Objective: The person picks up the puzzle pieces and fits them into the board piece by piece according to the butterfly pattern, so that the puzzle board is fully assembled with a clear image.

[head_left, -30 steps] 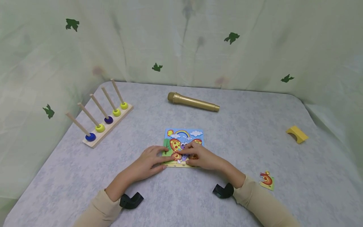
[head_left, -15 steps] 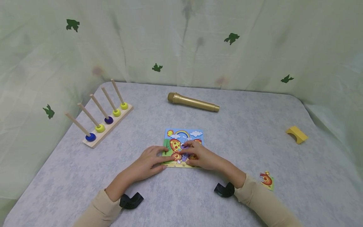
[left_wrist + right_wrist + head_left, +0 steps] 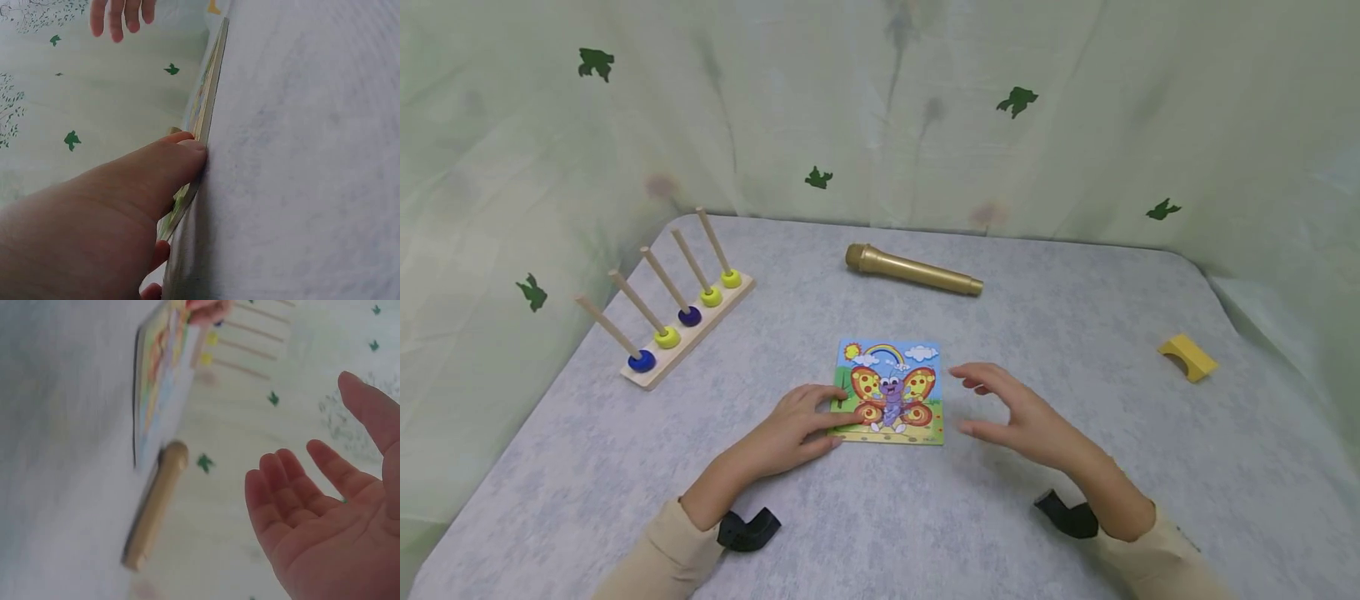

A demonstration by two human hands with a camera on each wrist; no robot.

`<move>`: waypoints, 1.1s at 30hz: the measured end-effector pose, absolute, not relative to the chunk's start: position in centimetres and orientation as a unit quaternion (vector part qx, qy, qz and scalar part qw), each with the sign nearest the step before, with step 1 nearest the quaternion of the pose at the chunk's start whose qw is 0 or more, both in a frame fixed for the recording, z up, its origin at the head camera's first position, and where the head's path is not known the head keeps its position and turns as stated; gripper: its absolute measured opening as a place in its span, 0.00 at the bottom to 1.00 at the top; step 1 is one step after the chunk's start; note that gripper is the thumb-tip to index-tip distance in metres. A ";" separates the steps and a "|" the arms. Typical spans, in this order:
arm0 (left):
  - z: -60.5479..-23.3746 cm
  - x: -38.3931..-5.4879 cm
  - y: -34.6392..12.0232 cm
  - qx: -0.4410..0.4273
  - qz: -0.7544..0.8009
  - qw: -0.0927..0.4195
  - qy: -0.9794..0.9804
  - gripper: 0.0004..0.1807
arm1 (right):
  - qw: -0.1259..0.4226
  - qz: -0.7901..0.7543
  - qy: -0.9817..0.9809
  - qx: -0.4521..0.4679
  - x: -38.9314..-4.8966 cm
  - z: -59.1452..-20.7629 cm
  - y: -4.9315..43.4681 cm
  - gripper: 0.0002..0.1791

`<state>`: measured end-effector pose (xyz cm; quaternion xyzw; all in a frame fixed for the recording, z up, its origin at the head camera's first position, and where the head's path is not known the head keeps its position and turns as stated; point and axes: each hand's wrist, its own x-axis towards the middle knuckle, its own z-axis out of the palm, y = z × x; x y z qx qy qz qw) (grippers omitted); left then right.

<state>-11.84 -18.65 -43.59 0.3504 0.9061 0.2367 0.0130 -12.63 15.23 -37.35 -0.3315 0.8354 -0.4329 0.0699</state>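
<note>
A square butterfly jigsaw puzzle (image 3: 891, 379) lies flat on the table in the head view, its picture of sun, rainbow and butterfly uncovered on the right side. My left hand (image 3: 793, 429) rests at its lower left, fingers extended over the picture and the thumb by the bottom corner. In the left wrist view, that thumb (image 3: 187, 153) lies along the puzzle's edge (image 3: 215, 75). To the right of the puzzle hovers my right hand (image 3: 1022, 417), with nothing in it and thumb and fingers spread apart. The right wrist view shows its bare palm (image 3: 331, 544).
Behind the puzzle lies a gold toy microphone (image 3: 917, 271). A wooden peg stand (image 3: 692, 333) with yellow and blue rings stands at left. Far right is a yellow arch block (image 3: 1187, 358). The loose snail-patterned piece is hidden by the right forearm.
My right hand has come off the puzzle and moved right, uncovering the butterfly. Its forearm now covers the spot where the loose piece lay. The left hand has stayed in place.
</note>
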 end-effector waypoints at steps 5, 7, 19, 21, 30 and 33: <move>-43.4 -11.8 -18.7 0.345 0.236 0.024 0.908 0.21 | -0.020 -0.410 0.863 -0.295 -10.7 -36.4 19.2 0.35; -43.4 -11.8 -18.6 0.346 0.237 0.024 0.908 0.21 | -0.044 -0.398 0.874 -0.276 -10.0 -36.3 20.6 0.37; -43.3 -11.8 -18.7 0.342 0.238 0.029 0.909 0.21 | -0.081 -0.384 0.911 -0.128 -6.5 -37.8 25.6 0.38; -43.4 -11.8 -18.7 0.342 0.239 0.029 0.909 0.20 | -0.078 -0.388 0.911 -0.117 -6.1 -38.3 26.1 0.38; -43.6 -11.8 -18.7 0.348 0.243 0.016 0.905 0.21 | -0.047 -0.383 0.920 -0.063 -5.0 -40.9 27.6 0.37; -43.7 -11.8 -18.8 0.346 0.241 0.020 0.906 0.21 | -0.037 -0.383 0.920 -0.068 -4.9 -41.2 27.7 0.37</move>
